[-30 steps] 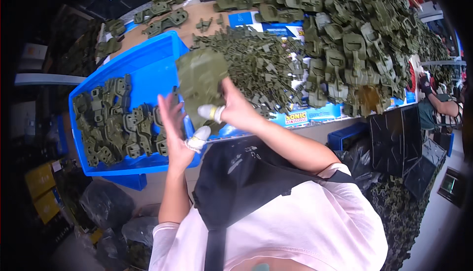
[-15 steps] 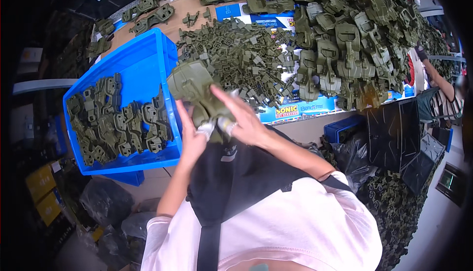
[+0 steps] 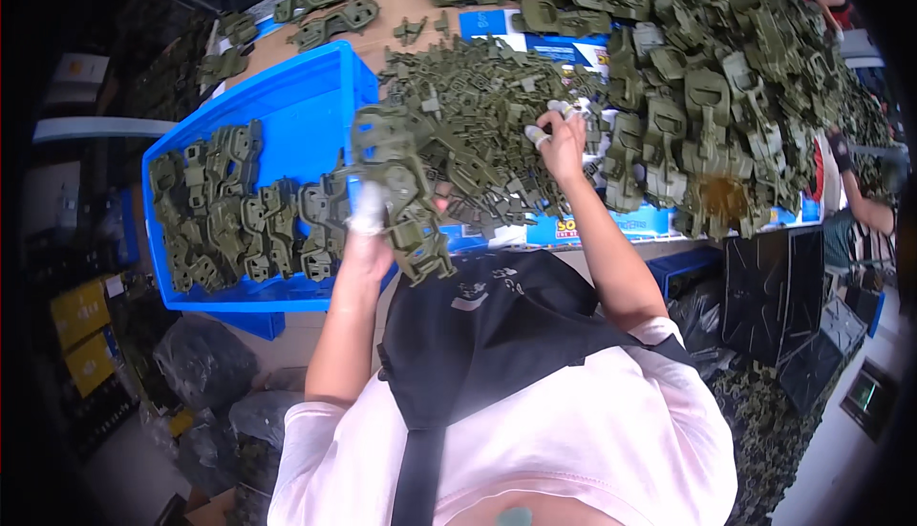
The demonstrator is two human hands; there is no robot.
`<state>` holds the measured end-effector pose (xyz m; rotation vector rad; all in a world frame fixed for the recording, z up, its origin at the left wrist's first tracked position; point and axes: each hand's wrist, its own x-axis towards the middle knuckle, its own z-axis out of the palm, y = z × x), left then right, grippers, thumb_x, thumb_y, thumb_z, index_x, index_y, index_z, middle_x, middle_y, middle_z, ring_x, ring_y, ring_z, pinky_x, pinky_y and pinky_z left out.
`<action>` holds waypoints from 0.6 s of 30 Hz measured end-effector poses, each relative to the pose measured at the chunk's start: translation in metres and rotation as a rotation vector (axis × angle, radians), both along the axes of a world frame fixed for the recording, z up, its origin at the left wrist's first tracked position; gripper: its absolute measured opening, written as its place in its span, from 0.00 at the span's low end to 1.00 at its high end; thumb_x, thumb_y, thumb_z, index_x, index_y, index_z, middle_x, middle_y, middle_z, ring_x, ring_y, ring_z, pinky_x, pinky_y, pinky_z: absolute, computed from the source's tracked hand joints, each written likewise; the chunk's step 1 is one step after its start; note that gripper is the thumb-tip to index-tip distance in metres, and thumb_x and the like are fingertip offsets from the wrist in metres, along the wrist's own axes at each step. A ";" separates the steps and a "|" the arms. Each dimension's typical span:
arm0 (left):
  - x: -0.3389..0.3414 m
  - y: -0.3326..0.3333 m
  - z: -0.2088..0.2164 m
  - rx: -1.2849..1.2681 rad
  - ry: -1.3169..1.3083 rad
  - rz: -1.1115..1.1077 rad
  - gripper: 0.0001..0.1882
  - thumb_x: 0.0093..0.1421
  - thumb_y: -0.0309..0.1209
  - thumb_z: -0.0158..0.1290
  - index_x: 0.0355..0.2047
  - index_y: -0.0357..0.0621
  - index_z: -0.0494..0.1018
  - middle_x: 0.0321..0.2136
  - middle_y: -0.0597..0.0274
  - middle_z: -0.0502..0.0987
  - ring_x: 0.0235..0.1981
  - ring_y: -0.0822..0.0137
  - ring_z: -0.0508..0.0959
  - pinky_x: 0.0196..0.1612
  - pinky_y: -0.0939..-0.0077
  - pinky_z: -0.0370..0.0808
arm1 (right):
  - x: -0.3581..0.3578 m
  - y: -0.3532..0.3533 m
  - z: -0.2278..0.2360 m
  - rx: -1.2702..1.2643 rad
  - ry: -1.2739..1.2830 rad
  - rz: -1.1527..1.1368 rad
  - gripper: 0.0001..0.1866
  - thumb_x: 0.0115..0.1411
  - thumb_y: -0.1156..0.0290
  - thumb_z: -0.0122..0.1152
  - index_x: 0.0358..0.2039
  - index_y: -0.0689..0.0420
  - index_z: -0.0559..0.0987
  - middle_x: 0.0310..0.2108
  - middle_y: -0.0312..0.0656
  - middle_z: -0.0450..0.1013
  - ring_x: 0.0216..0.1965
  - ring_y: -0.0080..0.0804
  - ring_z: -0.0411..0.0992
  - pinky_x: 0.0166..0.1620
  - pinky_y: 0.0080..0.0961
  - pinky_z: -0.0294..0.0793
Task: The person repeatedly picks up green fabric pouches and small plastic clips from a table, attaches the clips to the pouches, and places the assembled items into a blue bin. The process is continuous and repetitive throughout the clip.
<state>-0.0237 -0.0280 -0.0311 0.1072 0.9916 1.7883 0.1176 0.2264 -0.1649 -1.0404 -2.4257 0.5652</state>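
My left hand, with taped fingers, grips an olive green plastic holster-shaped part held above the right edge of a blue bin. The bin holds several similar olive parts lined up in its near half. My right hand, also taped at the fingertips, reaches forward into a heap of small flat olive pieces on the table, with its fingers down among them. Whether it has one in its grip cannot be told.
A large mound of bigger olive parts fills the right side of the table. More parts lie at the far edge. Another person's arm shows at far right. Dark bags and a black crate sit below the table.
Both hands held the olive part together before. Now my right hand has let go and reached out to the heap of small pieces, while my left keeps the part near the bin.
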 end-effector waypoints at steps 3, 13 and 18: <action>-0.007 -0.001 -0.016 -0.080 0.039 -0.025 0.32 0.56 0.44 0.53 0.55 0.43 0.56 0.41 0.50 0.73 0.37 0.52 0.78 0.38 0.63 0.77 | 0.001 -0.011 0.043 -0.185 0.143 0.083 0.11 0.49 0.73 0.61 0.31 0.54 0.68 0.26 0.46 0.71 0.29 0.49 0.70 0.32 0.39 0.68; -0.001 0.014 0.010 -0.152 0.349 -0.438 0.31 0.52 0.28 0.56 0.55 0.39 0.58 0.46 0.58 0.70 0.44 0.71 0.72 0.45 0.75 0.71 | 0.012 -0.069 0.160 -0.210 0.009 0.634 0.13 0.50 0.75 0.57 0.39 0.56 0.76 0.32 0.47 0.74 0.31 0.47 0.72 0.35 0.36 0.73; 0.001 0.017 0.015 -0.122 0.483 -0.565 0.28 0.49 0.24 0.58 0.51 0.37 0.62 0.39 0.59 0.74 0.38 0.69 0.75 0.42 0.74 0.73 | 0.016 -0.072 0.168 -0.182 -0.081 0.685 0.17 0.44 0.81 0.54 0.37 0.56 0.76 0.26 0.49 0.71 0.29 0.48 0.72 0.32 0.38 0.72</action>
